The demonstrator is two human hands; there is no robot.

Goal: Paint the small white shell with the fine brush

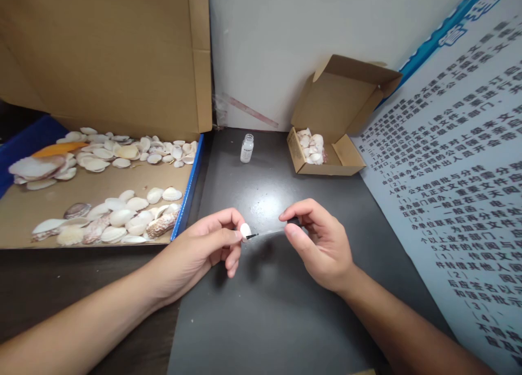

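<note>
Between the thumb and fingers of my left hand [212,239] is a small white seashell [245,231]. My right hand [320,241] pinches the black cap of a thin applicator brush [267,232]. The brush's clear stem points left, and its dark tip is at the lower edge of the shell, seemingly touching it. Farther back on the dark table stands a small uncapped glass bottle [247,149] with a whitish look and a printed label. Both hands are above the table, in front of the bottle.
At left, a large open cardboard box with blue sides [188,192] holds many seashells [122,217] in two groups. A small open cardboard box [338,168] with white shells [312,146] stands back right. A printed sheet [460,173] lines the right side; a pale wall [265,48] rises behind.
</note>
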